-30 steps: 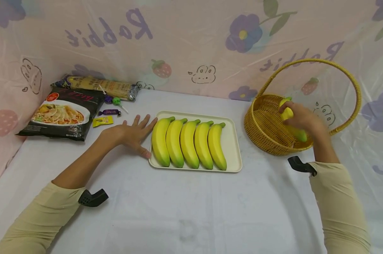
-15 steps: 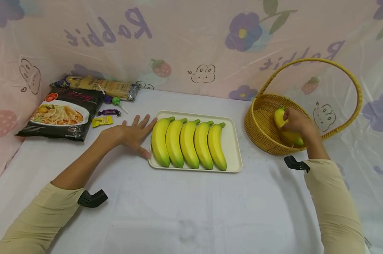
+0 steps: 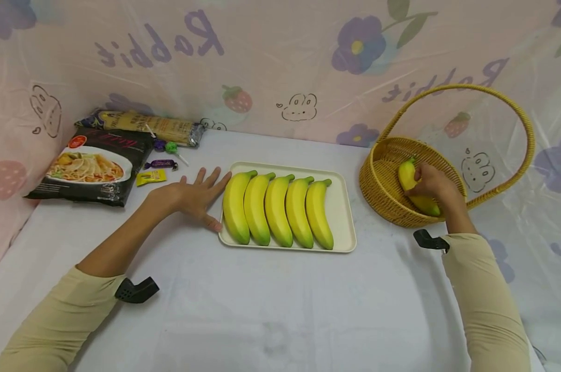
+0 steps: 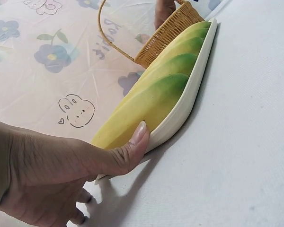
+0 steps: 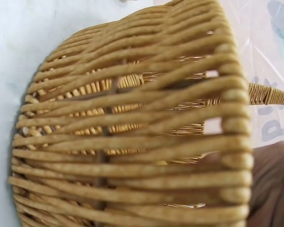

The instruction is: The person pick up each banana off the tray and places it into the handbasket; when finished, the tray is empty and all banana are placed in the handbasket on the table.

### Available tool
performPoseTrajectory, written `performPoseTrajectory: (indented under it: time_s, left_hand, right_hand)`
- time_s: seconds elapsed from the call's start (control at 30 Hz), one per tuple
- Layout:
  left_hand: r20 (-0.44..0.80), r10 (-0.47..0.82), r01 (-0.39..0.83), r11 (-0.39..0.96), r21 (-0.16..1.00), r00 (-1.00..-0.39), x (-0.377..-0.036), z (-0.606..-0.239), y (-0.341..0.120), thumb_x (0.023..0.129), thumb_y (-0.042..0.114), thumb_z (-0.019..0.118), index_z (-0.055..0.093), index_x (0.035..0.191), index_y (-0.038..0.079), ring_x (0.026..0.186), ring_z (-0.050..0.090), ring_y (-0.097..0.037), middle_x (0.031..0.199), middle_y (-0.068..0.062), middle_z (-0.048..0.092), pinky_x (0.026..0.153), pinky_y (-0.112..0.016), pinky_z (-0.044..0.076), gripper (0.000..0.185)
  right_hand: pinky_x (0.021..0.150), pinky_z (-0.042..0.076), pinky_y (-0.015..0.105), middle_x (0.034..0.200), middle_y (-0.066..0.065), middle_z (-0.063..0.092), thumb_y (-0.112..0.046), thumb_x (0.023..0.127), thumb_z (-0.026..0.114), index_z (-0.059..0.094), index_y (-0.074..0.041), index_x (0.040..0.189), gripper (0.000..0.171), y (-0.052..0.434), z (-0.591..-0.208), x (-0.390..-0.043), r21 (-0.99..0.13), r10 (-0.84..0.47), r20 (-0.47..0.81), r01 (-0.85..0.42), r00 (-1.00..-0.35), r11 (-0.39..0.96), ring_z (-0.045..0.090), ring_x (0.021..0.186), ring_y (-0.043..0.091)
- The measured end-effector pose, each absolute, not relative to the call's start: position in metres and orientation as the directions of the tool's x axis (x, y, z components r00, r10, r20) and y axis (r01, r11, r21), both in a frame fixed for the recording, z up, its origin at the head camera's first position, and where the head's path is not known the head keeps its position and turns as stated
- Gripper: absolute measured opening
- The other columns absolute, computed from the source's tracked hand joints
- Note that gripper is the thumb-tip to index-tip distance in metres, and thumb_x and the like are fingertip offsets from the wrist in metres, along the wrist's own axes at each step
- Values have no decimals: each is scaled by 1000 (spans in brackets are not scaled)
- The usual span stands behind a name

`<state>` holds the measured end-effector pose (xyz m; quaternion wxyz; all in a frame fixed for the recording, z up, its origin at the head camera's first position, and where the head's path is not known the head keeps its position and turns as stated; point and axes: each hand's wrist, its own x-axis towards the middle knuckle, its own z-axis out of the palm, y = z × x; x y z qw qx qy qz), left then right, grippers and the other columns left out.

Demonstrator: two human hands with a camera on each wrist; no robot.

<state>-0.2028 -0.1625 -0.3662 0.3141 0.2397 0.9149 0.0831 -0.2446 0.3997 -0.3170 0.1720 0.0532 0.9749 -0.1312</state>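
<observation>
Inside the wicker basket [image 3: 383, 204], my right hand [image 3: 433, 182] holds a yellow banana [image 3: 406, 174] with green ends, its fingers curled over the middle. The hand hides part of that fruit. In the right wrist view the basket's woven side [image 5: 132, 142] covers most of the hand. My left hand [image 3: 188, 199] lies with fingers spread at the left edge of a cream tray [image 3: 342, 222]. Its thumb [image 4: 136, 142] touches the tray rim beside the nearest banana [image 4: 142, 106]. Several bananas [image 3: 277, 211] lie side by side on the tray, stems pointing away from me.
A black noodle packet [image 3: 94, 168], a long pasta pack [image 3: 145, 126], two lollipops [image 3: 171, 148] and two wrapped candies [image 3: 151, 177] sit at the back left. The basket's tall handle [image 3: 530, 137] arches up and to the right. A printed curtain [image 3: 271, 57] hangs behind.
My right hand has moved left and lower into the basket with the banana, which now lies deeper in it. The left hand and the bananas on the tray have stayed in place.
</observation>
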Motion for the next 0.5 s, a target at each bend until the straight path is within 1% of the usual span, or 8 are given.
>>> performPoseTrajectory:
  time_s: [0.17, 0.37, 0.5]
  left_hand:
    - [-533, 494, 391, 870, 301, -687, -204, -367, -162, 83, 68, 77, -13, 167, 9, 157, -13, -60, 172, -29, -19, 118, -86, 3, 136]
    - [-528, 490, 398, 872, 285, -694, -204, -367, -162, 81, 69, 77, -11, 167, 8, 156, -10, -61, 172, -29, -17, 117, -86, 6, 137]
    - [-530, 490, 399, 872, 285, -693, -204, -367, -162, 82, 69, 77, -11, 167, 9, 157, -11, -61, 172, -29, -17, 117, -86, 6, 137]
  right_hand:
    - [73, 42, 40, 106, 24, 43, -17, 93, 78, 38, 7, 114, 51, 403, -320, -246, -232, 65, -350, 154, -934, 961, 46, 95, 38]
    - [76, 42, 42, 108, 25, 43, -19, 93, 78, 39, 7, 115, 52, 405, -320, -246, -222, 44, -340, 126, -939, 967, 46, 97, 40]
    - [74, 41, 41, 107, 24, 44, -18, 93, 78, 40, 7, 114, 50, 403, -317, -244, -228, 37, -326, 117, -945, 967, 46, 95, 39]
